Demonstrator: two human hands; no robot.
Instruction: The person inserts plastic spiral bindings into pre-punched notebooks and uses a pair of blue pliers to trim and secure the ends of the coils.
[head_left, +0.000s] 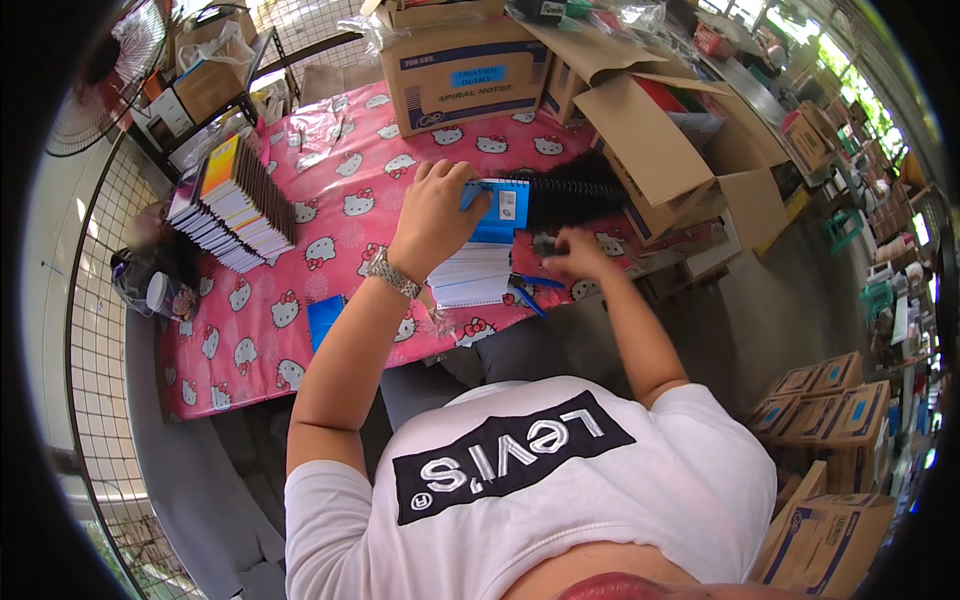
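In front of me a stack of spiral notebooks [472, 272] shows its white page edges, and a blue-covered notebook [508, 205] with a white label lies on top. My left hand [435, 200], with a watch on its wrist, grips the far left edge of that notebook, thumb on the cover. To the right of the stack my right hand [583, 254] is closed, its fingers bent around a small dark thing [545, 244] I cannot make out. Two blue pen-like sticks [528, 300] lie beside the stack. Behind them sits a black mass [575, 190] with a coil along it.
Tall notebook stacks [240, 190] stand at the left of the pink patterned tablecloth [345, 245]. A blue notebook [325, 320] lies at the near edge. A cardboard carton [465, 75] stands at the back, and an open box [655, 150] at the right. Further cartons [835, 415] are stacked lower right.
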